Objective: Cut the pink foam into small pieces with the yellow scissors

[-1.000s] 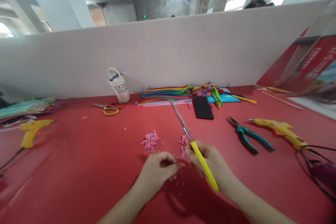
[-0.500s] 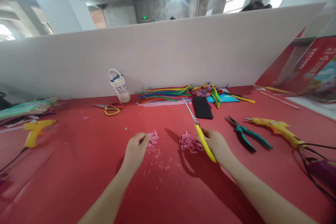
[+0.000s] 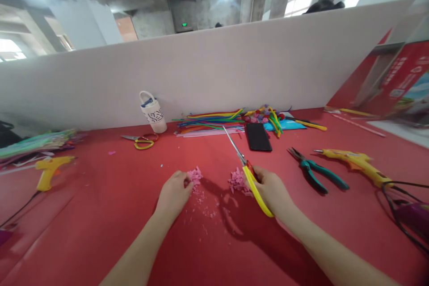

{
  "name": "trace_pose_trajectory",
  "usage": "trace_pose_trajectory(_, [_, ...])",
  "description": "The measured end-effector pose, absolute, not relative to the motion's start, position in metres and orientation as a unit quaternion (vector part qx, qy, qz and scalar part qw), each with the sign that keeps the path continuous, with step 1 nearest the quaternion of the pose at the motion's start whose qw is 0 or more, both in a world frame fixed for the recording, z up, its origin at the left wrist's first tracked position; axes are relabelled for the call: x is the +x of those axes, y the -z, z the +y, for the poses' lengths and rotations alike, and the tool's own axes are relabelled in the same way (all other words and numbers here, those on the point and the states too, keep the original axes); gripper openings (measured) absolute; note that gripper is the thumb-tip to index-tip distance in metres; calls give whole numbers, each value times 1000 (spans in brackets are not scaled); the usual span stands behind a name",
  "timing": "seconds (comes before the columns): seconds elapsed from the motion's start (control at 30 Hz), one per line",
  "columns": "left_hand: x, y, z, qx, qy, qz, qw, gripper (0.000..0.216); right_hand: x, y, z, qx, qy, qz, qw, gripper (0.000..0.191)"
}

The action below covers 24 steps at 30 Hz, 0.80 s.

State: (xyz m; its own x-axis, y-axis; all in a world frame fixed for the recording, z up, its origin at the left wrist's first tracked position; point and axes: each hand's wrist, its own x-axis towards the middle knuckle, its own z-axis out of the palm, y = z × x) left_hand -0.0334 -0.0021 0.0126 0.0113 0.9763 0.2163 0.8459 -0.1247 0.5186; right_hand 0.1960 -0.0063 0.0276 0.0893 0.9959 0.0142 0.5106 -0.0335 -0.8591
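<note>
My right hand (image 3: 273, 190) is closed around a pair of scissors (image 3: 257, 193) with yellow and red handles. Their blades look nearly closed and point away, up and to the left. Just left of that hand lies a heap of short pink strips (image 3: 237, 180), partly behind the scissors. At the left edge of a smaller pink heap (image 3: 196, 176), my left hand (image 3: 173, 192) has its fingers bent and drawn together. What the fingertips pinch, if anything, is hidden. Tiny pink scraps (image 3: 209, 211) are scattered between the hands.
Pliers (image 3: 315, 170) and a yellow glue gun (image 3: 355, 163) with a cord lie right; another glue gun (image 3: 50, 172) sits far left. Toward the white partition (image 3: 214, 71) are a phone (image 3: 258, 137), colourful pipe cleaners (image 3: 211, 120), a cup (image 3: 154, 116) and second scissors (image 3: 142, 142).
My right hand and the scissors have shifted slightly left, the blade tips swinging left. My left hand has turned slightly, its fingers curling lower at the small pink heap.
</note>
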Motion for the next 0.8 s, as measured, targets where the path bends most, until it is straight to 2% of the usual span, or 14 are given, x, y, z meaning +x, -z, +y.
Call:
trace_pose_trajectory(0.23, [-38, -17, -1, 688, -259, 668, 116, 14, 195, -24, -8, -644, -308, -605, 352, 10])
trace_pose_trajectory(0.47, [-35, -15, -3, 699, -235, 662, 131, 10, 194, -25, -9, -641, -304, -617, 341, 12])
trace_pose_trajectory(0.67, [-35, -21, -5, 669, -298, 667, 138, 11, 193, -27, -12, -635, -309, -618, 345, 12])
trace_pose_trajectory(0.8, [-39, -18, -1, 639, -347, 659, 191, 13, 191, -27, -14, -626, -314, -620, 353, 12])
